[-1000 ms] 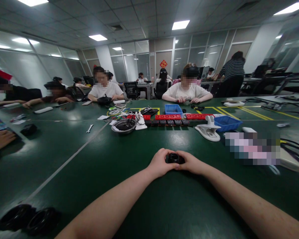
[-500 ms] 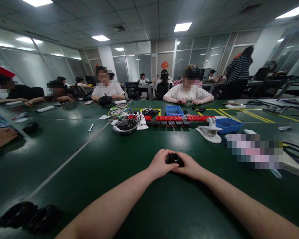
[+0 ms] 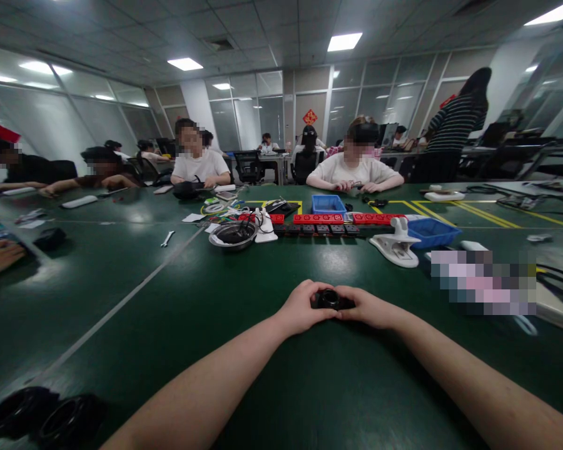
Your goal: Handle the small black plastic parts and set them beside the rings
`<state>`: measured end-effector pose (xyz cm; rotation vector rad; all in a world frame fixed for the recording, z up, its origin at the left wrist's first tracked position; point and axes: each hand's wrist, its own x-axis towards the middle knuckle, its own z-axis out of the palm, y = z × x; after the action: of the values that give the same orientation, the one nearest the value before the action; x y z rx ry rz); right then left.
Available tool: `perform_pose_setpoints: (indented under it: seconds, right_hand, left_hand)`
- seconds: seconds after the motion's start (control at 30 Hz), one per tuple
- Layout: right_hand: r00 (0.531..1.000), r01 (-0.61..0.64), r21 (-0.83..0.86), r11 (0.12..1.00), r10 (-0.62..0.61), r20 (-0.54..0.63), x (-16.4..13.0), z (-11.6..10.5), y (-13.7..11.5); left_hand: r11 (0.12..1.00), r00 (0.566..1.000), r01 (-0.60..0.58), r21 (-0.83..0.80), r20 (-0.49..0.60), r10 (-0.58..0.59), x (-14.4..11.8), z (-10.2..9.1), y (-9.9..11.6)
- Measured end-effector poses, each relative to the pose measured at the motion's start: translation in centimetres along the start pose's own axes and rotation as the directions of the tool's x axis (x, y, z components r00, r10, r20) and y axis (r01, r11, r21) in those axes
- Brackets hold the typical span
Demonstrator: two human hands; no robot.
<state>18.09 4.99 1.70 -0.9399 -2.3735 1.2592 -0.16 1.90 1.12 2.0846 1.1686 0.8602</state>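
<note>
In front of me on the green table (image 3: pixel 263 362) is a small black part with a round hole (image 3: pixel 329 299) in its top. My left hand (image 3: pixel 301 309) curls round its left side, thumb in front and fingers behind. My right hand (image 3: pixel 371 307) grips the right side, with a dark bit of the part showing between thumb and forefinger. The fingertips hide much of its outline. Two black ring-shaped parts (image 3: pixel 66 420) lie at the lower left, away from both hands.
Beyond my hands stand a metal bowl (image 3: pixel 234 236), red power strips (image 3: pixel 318 219), a white clamp (image 3: pixel 396 244) and blue trays (image 3: pixel 434 234). An open-ended wrench (image 3: pixel 167 239) lies left. A blurred patterned item (image 3: pixel 483 284) sits right. Other people sit across the table.
My right hand has moved slightly right, its thumb and fingers a little farther from the left hand. The left hand keeps its grip. The view has shifted a little.
</note>
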Motion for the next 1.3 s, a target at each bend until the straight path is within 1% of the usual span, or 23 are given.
perform_pose_setpoints:
  seconds: [0.17,0.33,0.5,0.57,0.67,0.77,0.83,0.87,0.93,0.97,1.03,1.1,1.17,1.2,1.3]
  right_hand:
    - [1.000,-0.007,-0.007,1.000,0.006,-0.023,0.2,0.2,-0.1]
    - [0.998,-0.009,-0.035,0.999,0.007,-0.057,0.3,0.4,-0.1]
    - [0.994,-0.038,-0.090,0.995,0.028,-0.109,0.3,0.6,0.1]
    - [0.988,-0.058,-0.120,0.991,0.040,-0.151,0.3,0.8,0.3]
    - [0.961,-0.114,-0.222,0.968,0.051,-0.272,0.6,1.6,0.6]
    - [0.912,-0.197,-0.352,0.915,0.039,-0.409,0.8,2.8,0.6]
    - [0.881,-0.247,-0.410,0.878,0.026,-0.473,0.9,3.5,0.3]
    - [0.873,-0.254,-0.427,0.868,0.015,-0.487,0.9,3.7,0.1]
    - [0.884,-0.205,-0.432,0.878,-0.024,-0.468,0.7,3.7,-0.2]
    - [0.901,-0.154,-0.419,0.895,-0.047,-0.432,0.6,3.4,-0.3]
    - [0.944,-0.038,-0.352,0.935,-0.082,-0.319,0.4,2.7,-0.4]
    - [0.978,0.034,-0.242,0.970,-0.081,-0.190,0.2,1.7,-0.3]
    - [0.994,0.050,-0.129,0.990,-0.062,-0.094,0.1,0.9,-0.1]
    - [0.996,0.045,-0.089,0.995,-0.051,-0.069,0.0,0.6,-0.1]
    - [0.998,0.014,-0.060,0.998,-0.017,-0.059,0.0,0.4,0.1]
  left_hand:
    - [1.000,1.000,-0.008,-0.018,0.002,0.008,0.0,0.0,-0.2]
    - [1.000,1.000,0.011,-0.009,-0.024,-0.011,0.0,0.2,0.0]
    - [0.999,0.993,0.050,0.020,-0.110,-0.048,-0.2,0.8,0.5]
    - [0.996,0.987,0.072,0.046,-0.147,-0.065,-0.4,1.1,0.7]
    - [0.991,0.976,0.092,0.095,-0.207,-0.070,-0.6,1.5,0.9]
    - [0.984,0.962,0.100,0.145,-0.265,-0.058,-0.7,1.7,0.8]
    - [0.982,0.955,0.103,0.158,-0.293,-0.053,-0.7,1.8,0.7]
    - [0.983,0.953,0.102,0.156,-0.299,-0.052,-0.6,1.8,0.7]
    - [0.987,0.957,0.090,0.136,-0.285,-0.049,-0.6,1.7,0.6]
    - [0.990,0.964,0.078,0.119,-0.261,-0.044,-0.6,1.5,0.5]
    - [0.996,0.981,0.045,0.078,-0.191,-0.029,-0.5,1.2,0.5]
    - [0.999,0.993,0.019,0.034,-0.115,-0.015,-0.5,0.7,0.5]
    - [1.000,0.998,0.010,0.005,-0.062,-0.010,-0.4,0.4,0.4]
    - [1.000,0.999,0.011,-0.001,-0.046,-0.011,-0.3,0.2,0.4]
    - [1.000,1.000,0.012,-0.004,-0.024,-0.012,-0.2,0.0,0.1]
